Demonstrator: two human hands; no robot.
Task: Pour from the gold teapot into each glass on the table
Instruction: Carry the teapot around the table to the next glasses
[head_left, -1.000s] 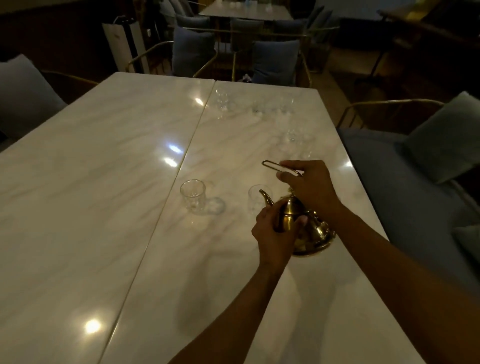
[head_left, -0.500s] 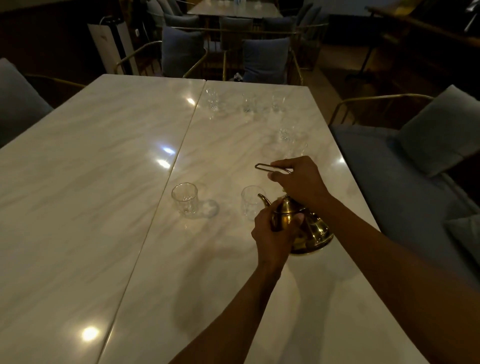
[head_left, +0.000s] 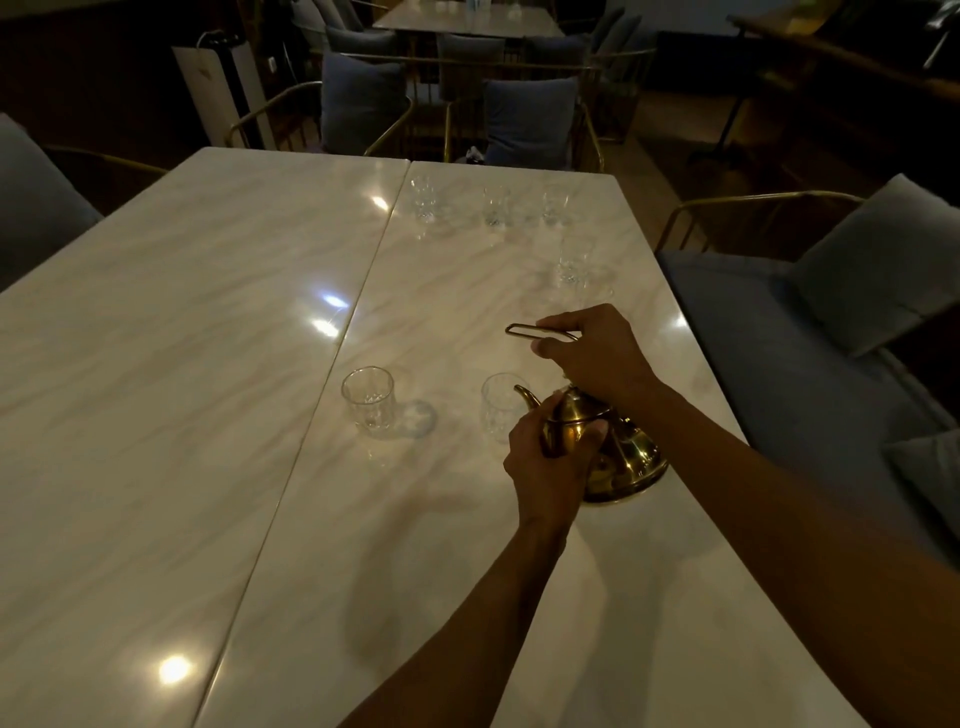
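Observation:
The gold teapot (head_left: 623, 457) is tilted to the left over the white marble table (head_left: 208, 364), its spout over the rim of a clear glass (head_left: 497, 410). My right hand (head_left: 597, 351) grips the teapot's wire handle (head_left: 522, 330) from above. My left hand (head_left: 550, 462) is curled round the pot's front and lid. A second clear glass (head_left: 368, 397) stands to the left of the first. Several more glasses stand farther off: three in a row near the far edge (head_left: 496, 207) and one (head_left: 574, 262) on the right.
A seam (head_left: 332, 353) runs down the table where two tops meet. Blue cushioned chairs with gold frames (head_left: 530, 122) line the far side. A blue bench with grey cushions (head_left: 852, 291) runs along the right. Another table (head_left: 467, 18) stands behind.
The teapot and both hands have barely moved; the spout stays at the near glass. The view has shifted slightly.

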